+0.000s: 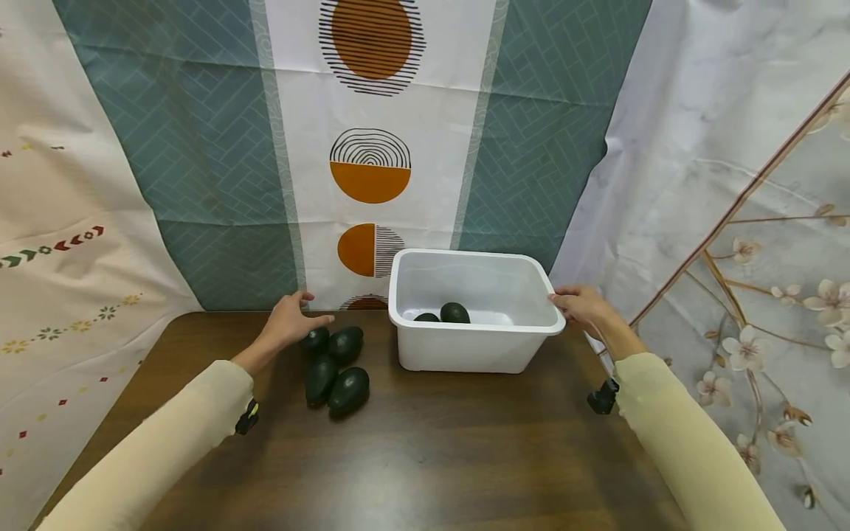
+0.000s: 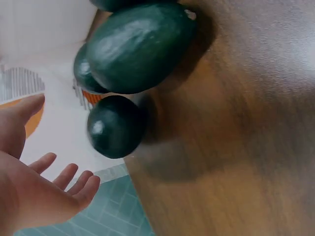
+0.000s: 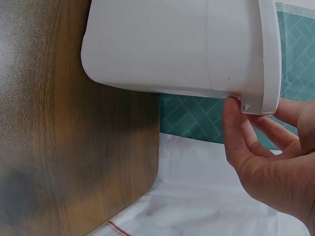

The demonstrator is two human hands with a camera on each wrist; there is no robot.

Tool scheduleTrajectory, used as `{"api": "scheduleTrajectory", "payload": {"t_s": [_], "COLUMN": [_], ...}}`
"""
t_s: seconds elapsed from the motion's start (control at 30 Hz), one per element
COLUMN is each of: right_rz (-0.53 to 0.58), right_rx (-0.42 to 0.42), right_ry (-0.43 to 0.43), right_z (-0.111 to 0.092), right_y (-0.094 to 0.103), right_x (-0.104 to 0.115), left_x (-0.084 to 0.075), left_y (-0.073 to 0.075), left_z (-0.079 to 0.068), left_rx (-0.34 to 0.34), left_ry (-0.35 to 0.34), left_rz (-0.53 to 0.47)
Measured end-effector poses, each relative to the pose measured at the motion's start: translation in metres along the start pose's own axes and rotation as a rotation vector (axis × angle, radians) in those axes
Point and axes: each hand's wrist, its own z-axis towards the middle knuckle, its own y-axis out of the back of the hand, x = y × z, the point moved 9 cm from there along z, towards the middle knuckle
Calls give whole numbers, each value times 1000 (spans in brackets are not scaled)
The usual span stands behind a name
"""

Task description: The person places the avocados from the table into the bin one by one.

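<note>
White bin [image 1: 458, 348] opens upward, long axis running left to right.

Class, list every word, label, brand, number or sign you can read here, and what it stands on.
None can be read.
The white bin and dark green fruits show no lettering; the hanging cloths bear only printed shapes and flowers.
Any marking on the black wrist devices is too small to read.

Pale-yellow sleeves [image 1: 690, 442], black wrist devices [image 1: 603, 397]
</note>
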Motion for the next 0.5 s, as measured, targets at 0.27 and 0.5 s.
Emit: {"api": "scheduleTrajectory", "payload": {"t_s": [0.27,0.5], "right_rz": [13,12], "right_rx": [17,9], "right_ry": [15,11], "right_z": [0,-1], "right_y": [-2,-1], "right_x": [2,0], "left_x": [21,29], "left_y": [-11,-20], "left_z": [0,-1], "left_rx": [18,48], "left_ry": [57,86], "left_rz": [75,96]}}
